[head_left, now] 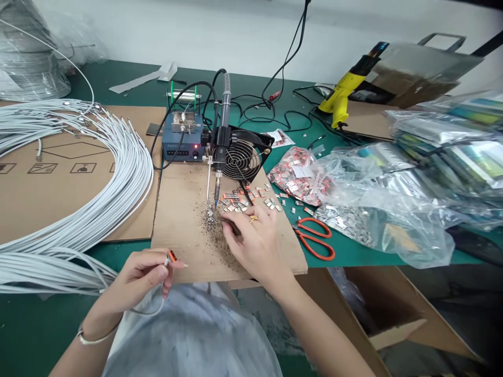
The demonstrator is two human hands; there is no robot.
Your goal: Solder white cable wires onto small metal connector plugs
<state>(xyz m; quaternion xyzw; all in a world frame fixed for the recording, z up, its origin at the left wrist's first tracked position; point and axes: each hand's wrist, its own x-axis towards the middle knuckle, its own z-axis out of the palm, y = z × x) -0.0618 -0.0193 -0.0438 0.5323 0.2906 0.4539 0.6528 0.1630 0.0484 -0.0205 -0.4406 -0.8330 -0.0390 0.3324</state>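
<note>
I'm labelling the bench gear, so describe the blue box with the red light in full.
The blue box looks like painted metal, boxy and upright by the far edge of the cardboard sheet, left of the black fan. Its front has a row of dark slots, a lit red light and a knob below that. Silvery metal hardware sits on top. A black cable hangs across its front. Neither hand touches it. Its back is hidden.

Pale thin bracelet (98, 341) on left wrist (100, 325); gold-toned ring (253, 218) on right hand (255, 242); pale blue-grey garment (188, 335), darker smudges.
</note>
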